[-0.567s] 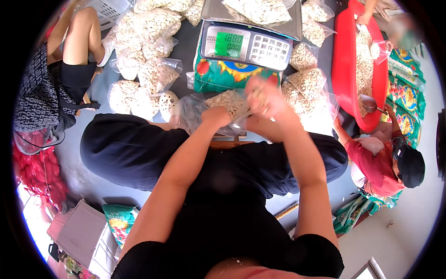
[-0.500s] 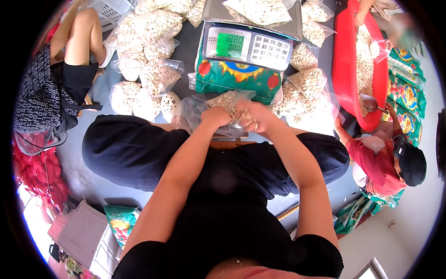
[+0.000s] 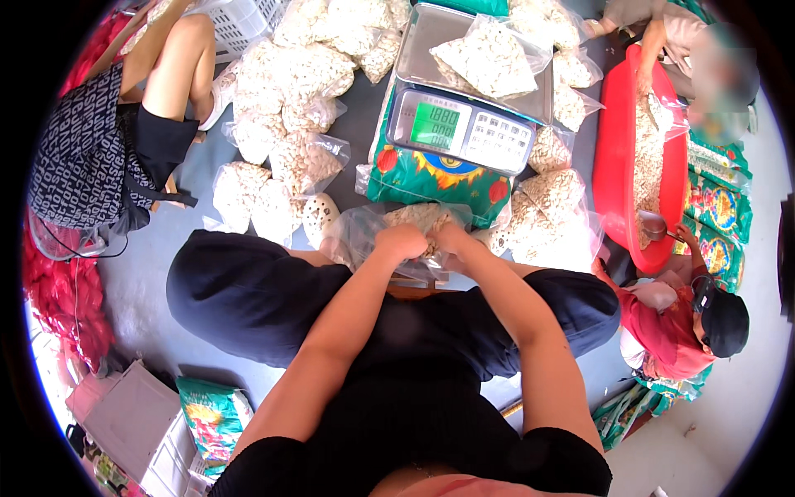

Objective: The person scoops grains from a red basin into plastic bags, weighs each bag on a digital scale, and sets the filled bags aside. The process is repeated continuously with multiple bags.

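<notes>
In the head view, looking down, the left hand [image 3: 400, 242] and right hand [image 3: 450, 238] were close together at the centre of the frame, over a loose, clear plastic bag [image 3: 362, 225] partly filled with pale, flat, chip-like pieces [image 3: 418, 217]. The left hand was curled closed on the bag's near side; the right bent down at the contents, but whether its fingers gripped anything could not be told. Handling this bag well would probably call for a steady left hold, slack film kept clear of the pieces, and a light right hand to avoid spills. The film looked thin, crinkled and glossy, the pieces dry and matt. Above centre, a boxy grey-and-white scale [image 3: 464, 128] with a flat metal pan bore a plump, filled bag [image 3: 489, 60] and rested on a green printed sack [image 3: 439, 184]. At upper right stood a smooth, elongated red plastic tub [image 3: 614, 141].
</notes>
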